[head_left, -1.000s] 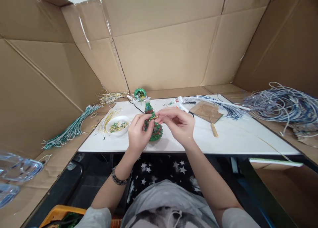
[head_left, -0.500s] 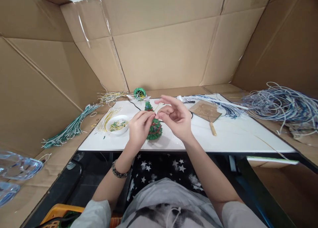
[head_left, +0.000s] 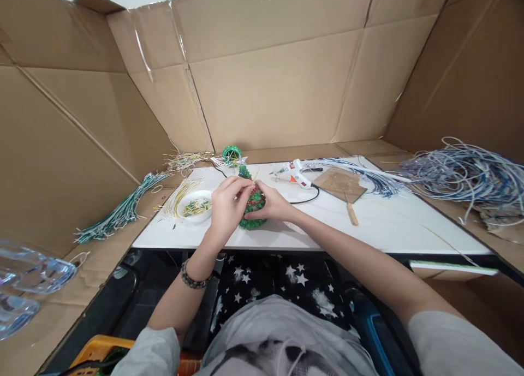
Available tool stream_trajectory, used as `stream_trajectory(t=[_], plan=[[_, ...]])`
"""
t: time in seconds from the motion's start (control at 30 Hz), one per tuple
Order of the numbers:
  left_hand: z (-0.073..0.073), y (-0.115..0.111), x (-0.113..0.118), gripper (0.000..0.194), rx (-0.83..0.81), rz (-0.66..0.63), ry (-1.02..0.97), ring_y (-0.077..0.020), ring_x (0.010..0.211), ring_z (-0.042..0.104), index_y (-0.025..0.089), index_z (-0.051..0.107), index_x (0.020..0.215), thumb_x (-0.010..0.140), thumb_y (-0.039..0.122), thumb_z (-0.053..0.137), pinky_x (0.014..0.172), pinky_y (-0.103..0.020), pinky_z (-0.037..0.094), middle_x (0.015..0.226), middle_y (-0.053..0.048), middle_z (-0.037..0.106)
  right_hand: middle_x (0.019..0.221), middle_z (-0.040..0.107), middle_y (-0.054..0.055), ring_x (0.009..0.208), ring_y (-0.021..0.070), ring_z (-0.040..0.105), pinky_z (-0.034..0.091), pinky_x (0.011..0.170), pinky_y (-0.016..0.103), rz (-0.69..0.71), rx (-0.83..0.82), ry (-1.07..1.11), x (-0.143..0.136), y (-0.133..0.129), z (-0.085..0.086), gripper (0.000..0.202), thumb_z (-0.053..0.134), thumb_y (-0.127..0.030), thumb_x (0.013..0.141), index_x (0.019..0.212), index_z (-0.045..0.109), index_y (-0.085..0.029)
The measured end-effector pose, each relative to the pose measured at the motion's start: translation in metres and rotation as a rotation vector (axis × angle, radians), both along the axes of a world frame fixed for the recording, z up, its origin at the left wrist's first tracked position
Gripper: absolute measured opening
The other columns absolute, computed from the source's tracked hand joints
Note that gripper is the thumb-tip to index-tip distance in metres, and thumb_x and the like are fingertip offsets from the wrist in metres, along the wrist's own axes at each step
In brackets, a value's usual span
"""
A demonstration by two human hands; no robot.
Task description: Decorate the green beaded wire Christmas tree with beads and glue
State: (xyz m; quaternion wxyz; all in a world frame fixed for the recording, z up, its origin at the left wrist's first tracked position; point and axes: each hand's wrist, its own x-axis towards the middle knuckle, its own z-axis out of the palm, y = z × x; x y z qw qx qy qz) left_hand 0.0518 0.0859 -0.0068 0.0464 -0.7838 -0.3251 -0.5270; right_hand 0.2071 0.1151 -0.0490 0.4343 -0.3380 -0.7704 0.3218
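A small green beaded Christmas tree (head_left: 254, 224) with red bands and a pale star on top stands upright on the white table in front of me. My left hand (head_left: 230, 206) is closed in a pinch at the tree's upper front, its fingertips on a thin yellowish strand (head_left: 256, 176) that sticks up. My right hand (head_left: 275, 202) curves round the tree's right side, with thumb and fingers against it. Its fingertips come close to those of the left. Part of the tree's middle is hidden behind both hands.
Left of the tree is a white bowl (head_left: 207, 216) of short green and yellow pieces. A hot glue gun (head_left: 302, 175) lies behind to the right, near a brown board (head_left: 336, 183) and a wooden-handled tool (head_left: 352, 214). Wire bundles (head_left: 470, 171) lie along the sides; cardboard walls (head_left: 278, 92) enclose the table.
My right hand has come down from beside the strand, where its fingers were raised and spread, onto the tree's right side. The glue gun now shows. My left hand keeps its pinch.
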Motion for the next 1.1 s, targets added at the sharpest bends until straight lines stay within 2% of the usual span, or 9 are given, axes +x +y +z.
stream_trajectory(t=[0.17,0.37,0.5,0.63,0.7,0.77,0.87,1.0,1.1], plan=[[0.022,0.003,0.006,0.012,0.035,0.030,-0.030,-0.0126,0.069,0.061,0.019,0.069,0.079,0.089,0.017,0.063,0.065,-0.025,0.051,0.080,-0.001,0.067,0.116,0.064,0.007,0.105,0.0277,0.063,0.050,0.089,0.041,-0.027,0.118,0.161,-0.003,0.004,0.015,0.070,0.087,-0.039,0.061,0.117,0.050,-0.021],[0.042,0.015,0.010,0.007,0.103,0.137,-0.039,-0.0166,0.083,0.061,0.019,0.075,0.080,0.080,0.013,0.071,0.072,-0.030,0.052,0.094,-0.005,0.062,0.113,0.069,0.006,0.100,0.0264,0.066,0.052,0.087,0.040,-0.105,0.129,0.269,-0.011,0.006,0.027,0.065,0.083,-0.039,0.066,0.119,0.049,-0.022],[0.045,0.015,0.010,0.021,0.044,0.088,-0.031,-0.0130,0.074,0.058,0.020,0.074,0.101,0.081,0.015,0.070,0.064,-0.026,0.051,0.094,-0.004,0.061,0.110,0.071,0.007,0.100,0.0273,0.068,0.053,0.088,0.041,-0.136,0.084,0.386,-0.013,0.007,0.020,0.066,0.084,-0.041,0.065,0.119,0.050,-0.022],[0.026,-0.003,0.006,0.022,0.037,0.080,-0.228,-0.0120,0.075,0.059,0.020,0.068,0.111,0.089,0.022,0.062,0.057,-0.021,0.048,0.093,-0.004,0.063,0.111,0.070,0.007,0.101,0.0267,0.068,0.053,0.093,0.043,-0.154,0.014,0.475,-0.012,0.007,0.016,0.064,0.084,-0.042,0.065,0.118,0.052,-0.023],[0.005,-0.015,0.008,0.013,0.019,0.072,-0.431,-0.0117,0.075,0.060,0.019,0.067,0.101,0.093,0.024,0.058,0.062,-0.021,0.050,0.088,-0.003,0.063,0.110,0.070,0.006,0.101,0.0263,0.067,0.052,0.095,0.044,-0.169,-0.017,0.541,-0.011,0.006,0.017,0.064,0.083,-0.043,0.066,0.118,0.052,-0.024],[-0.018,-0.024,0.015,0.009,-0.034,-0.017,-0.646,-0.0074,0.059,0.055,0.019,0.063,0.095,0.094,0.025,0.056,0.056,-0.020,0.049,0.086,-0.001,0.062,0.108,0.070,0.005,0.100,0.0254,0.067,0.053,0.095,0.043,-0.166,-0.039,0.623,-0.011,0.004,0.019,0.064,0.082,-0.044,0.066,0.120,0.051,-0.025],[-0.044,-0.031,0.033,0.015,-0.166,-0.118,-0.783,-0.0105,0.070,0.061,0.021,0.058,0.105,0.091,0.024,0.061,0.067,-0.026,0.057,0.094,-0.003,0.061,0.109,0.069,0.005,0.102,0.0241,0.067,0.054,0.094,0.040,-0.158,-0.068,0.743,-0.011,0.002,0.022,0.064,0.081,-0.047,0.065,0.119,0.052,-0.026],[-0.052,-0.030,0.056,0.021,-0.109,-0.161,-0.926,-0.0131,0.090,0.063,0.026,0.050,0.112,0.092,0.026,0.057,0.079,-0.031,0.059,0.122,-0.008,0.054,0.110,0.068,0.004,0.102,0.0229,0.067,0.055,0.094,0.038,-0.168,-0.119,0.878,-0.011,0.003,0.021,0.062,0.077,-0.053,0.067,0.116,0.052,-0.026],[-0.051,-0.022,0.064,0.017,-0.183,-0.214,-0.978,-0.0131,0.087,0.065,0.024,0.052,0.107,0.092,0.029,0.056,0.078,-0.031,0.059,0.113,-0.007,0.058,0.109,0.068,0.003,0.101,0.0223,0.067,0.056,0.094,0.038,-0.146,-0.157,0.959,-0.010,0.006,0.018,0.058,0.073,-0.054,0.070,0.116,0.050,-0.027]])
